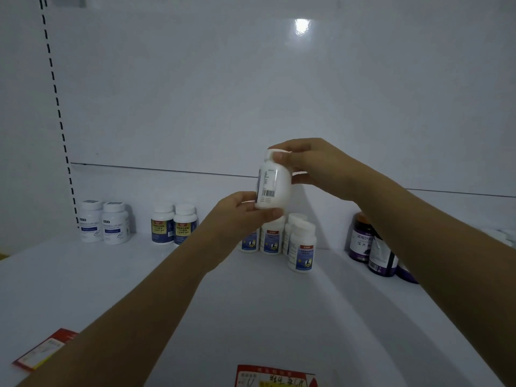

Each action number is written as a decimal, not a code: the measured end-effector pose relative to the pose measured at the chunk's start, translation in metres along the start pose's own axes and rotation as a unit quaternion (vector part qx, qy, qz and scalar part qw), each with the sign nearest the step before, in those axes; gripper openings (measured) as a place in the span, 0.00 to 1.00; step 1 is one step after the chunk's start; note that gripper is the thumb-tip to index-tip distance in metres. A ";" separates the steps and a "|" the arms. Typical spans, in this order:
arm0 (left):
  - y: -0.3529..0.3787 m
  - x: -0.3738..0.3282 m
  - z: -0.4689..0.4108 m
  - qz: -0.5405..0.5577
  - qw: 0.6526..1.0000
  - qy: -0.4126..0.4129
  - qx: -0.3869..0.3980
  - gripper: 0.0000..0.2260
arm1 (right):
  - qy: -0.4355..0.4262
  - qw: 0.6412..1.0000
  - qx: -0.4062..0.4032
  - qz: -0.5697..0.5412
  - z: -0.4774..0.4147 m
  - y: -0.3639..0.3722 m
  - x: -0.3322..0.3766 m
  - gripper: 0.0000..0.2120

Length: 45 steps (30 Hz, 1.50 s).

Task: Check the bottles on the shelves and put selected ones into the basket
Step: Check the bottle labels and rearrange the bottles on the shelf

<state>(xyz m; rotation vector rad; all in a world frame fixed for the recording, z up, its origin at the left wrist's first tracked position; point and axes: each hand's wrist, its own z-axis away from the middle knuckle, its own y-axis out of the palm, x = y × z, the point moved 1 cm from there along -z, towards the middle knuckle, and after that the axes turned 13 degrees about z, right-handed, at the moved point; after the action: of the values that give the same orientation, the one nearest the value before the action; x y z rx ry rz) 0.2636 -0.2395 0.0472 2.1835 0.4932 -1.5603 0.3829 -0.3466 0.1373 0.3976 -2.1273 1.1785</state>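
I hold a white bottle point(275, 182) up above the white shelf point(83, 275), its barcode side facing me. My right hand point(304, 160) grips the cap and upper part from the right. My left hand point(243, 210) cups the bottle's base from below left, thumb across the bottom. Directly behind and below stand several white bottles with blue and red labels point(301, 247). No basket is in view.
Along the shelf back stand two white bottles point(104, 222) at the left, two blue-and-yellow labelled bottles point(174, 224) in the middle, and dark purple bottles point(371, 244) at the right behind my forearm. Red price tags point(276, 377) sit on the shelf's front edge.
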 end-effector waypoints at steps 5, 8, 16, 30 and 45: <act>-0.002 0.006 0.000 0.019 1.000 -0.002 0.018 0.20 | 0.001 0.997 0.039 -0.060 0.000 0.003 -0.004 0.13; 0.002 0.005 0.001 0.006 0.999 0.027 -0.020 0.16 | 0.009 0.999 0.028 -0.031 -0.001 0.005 -0.003 0.15; 0.001 0.002 0.001 -0.007 0.999 0.027 -0.015 0.16 | 0.012 1.000 -0.005 0.007 -0.002 0.004 -0.004 0.13; -0.002 0.000 0.003 -0.025 0.999 0.029 -0.027 0.17 | 0.032 0.999 0.012 -0.010 -0.006 0.009 -0.005 0.20; -0.003 -0.003 -0.007 -0.010 0.982 0.164 -0.089 0.21 | -0.090 0.993 -0.075 0.016 0.016 0.018 0.002 0.18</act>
<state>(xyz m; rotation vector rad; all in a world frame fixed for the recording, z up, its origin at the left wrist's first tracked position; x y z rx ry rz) 0.2669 -0.2334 0.0521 2.3068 0.7252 -1.1180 0.3654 -0.3500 0.1218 0.4164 -2.3672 1.0252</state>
